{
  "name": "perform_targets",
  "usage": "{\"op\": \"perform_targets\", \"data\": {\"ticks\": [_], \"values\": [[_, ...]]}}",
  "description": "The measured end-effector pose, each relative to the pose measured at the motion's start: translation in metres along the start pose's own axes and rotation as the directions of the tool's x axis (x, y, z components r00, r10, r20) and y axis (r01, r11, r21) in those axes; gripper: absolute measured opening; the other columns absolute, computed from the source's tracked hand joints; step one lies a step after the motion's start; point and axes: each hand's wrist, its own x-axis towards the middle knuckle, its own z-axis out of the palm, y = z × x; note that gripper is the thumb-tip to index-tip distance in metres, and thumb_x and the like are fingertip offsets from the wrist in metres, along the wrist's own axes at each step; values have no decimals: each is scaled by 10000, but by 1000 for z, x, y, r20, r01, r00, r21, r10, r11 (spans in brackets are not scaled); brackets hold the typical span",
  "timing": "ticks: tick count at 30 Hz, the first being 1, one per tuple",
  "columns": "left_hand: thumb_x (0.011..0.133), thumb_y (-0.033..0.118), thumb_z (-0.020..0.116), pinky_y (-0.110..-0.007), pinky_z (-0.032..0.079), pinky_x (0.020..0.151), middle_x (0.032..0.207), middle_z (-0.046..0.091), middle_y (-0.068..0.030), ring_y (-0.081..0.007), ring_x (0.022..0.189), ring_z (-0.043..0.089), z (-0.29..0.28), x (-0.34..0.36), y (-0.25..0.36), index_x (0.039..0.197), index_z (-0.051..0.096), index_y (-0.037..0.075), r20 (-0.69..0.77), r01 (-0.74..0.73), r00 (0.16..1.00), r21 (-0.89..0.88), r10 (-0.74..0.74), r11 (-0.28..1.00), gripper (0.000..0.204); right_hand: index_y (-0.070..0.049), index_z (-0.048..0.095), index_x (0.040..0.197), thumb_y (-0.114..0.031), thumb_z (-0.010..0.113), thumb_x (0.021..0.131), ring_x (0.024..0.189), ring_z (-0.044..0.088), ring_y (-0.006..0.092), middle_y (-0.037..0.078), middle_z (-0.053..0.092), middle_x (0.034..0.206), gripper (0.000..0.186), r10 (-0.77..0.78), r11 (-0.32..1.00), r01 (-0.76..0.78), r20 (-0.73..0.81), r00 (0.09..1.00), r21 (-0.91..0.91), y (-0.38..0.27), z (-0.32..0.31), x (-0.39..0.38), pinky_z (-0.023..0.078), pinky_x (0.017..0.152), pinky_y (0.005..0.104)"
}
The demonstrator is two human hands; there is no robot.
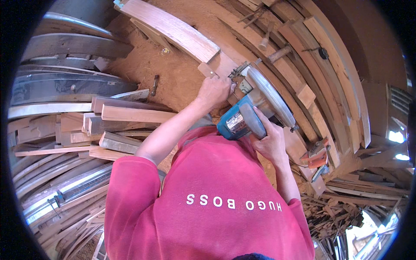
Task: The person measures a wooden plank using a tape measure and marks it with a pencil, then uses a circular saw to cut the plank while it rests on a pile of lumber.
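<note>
Gripping the rear handle of a blue circular saw [242,119], the right hand [269,141] sits just right of centre in the frame, fingers closed around the grip, directly above the red shirt [208,195] that fills the lower middle. By my reading, the step in hand is a saw cut being set up or run along the work; the next move seems to call for a steady push of the saw away from the body, with the blade guard [271,97] kept in line.

Just beyond, slightly left of centre, the left hand [214,90] is closed over a small wooden piece [207,69], touching the saw's front end; what the fingers pinch exactly is hidden. That piece lies at the fingertips, on a long curved plank [173,28] running to the upper left. Stacked timber offcuts [117,125] lie at the left, more planks [329,65] at the upper right.
</note>
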Motion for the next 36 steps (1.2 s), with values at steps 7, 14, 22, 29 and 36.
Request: {"op": "perform_targets", "data": {"ticks": [7, 14, 22, 29, 36], "values": [[1033, 408, 563, -495, 559, 602, 748, 703, -185, -349, 700, 720, -2, -8, -22, 814, 671, 68, -121, 222, 965, -109, -234, 969, 418, -208, 557, 1483, -178, 793, 742, 823, 729, 418, 235, 739, 910, 778, -49, 993, 64, 152, 987, -99, -16, -4, 45, 593, 750, 501], [1044, 426, 507, -531, 566, 644, 718, 702, -220, -412, 691, 720, 8, 15, -10, 749, 674, 43, -47, 514, 851, -123, -523, 849, 511, -182, 586, 1463, -162, 764, 755, 857, 723, 427, 239, 738, 962, 730, -89, 982, 137, 315, 945, -131, 0, -18, 90, 594, 780, 475], [1039, 315, 426, -418, 439, 496, 680, 594, -123, -281, 573, 593, 119, 18, -28, 839, 565, 71, 494, 525, 387, -812, -778, -255, 345, -175, 568, 1470, -238, 791, 776, 806, 730, 404, 213, 744, 930, 732, -113, 980, 171, 428, 897, -101, 47, 3, 115, 599, 726, 496], [1027, 396, 553, -393, 427, 495, 624, 562, -80, -218, 543, 560, 79, 15, -41, 673, 532, 46, 456, 674, 406, -735, -792, -78, 498, -167, 563, 1481, -211, 786, 757, 906, 734, 393, 203, 751, 1041, 758, -35, 998, 14, 386, 922, 56, 80, 21, 135, 597, 826, 486], [742, 547, 900, -421, 517, 833, 1056, 604, -188, -318, 973, 627, 85, 11, -81, 1333, 490, -62, 25, 815, 457, -413, -889, 407, 942, -156, 564, 1480, -189, 770, 746, 953, 733, 382, 192, 744, 1134, 764, -57, 961, -21, 270, 961, 275, 100, 60, 156, 603, 843, 461]]}}
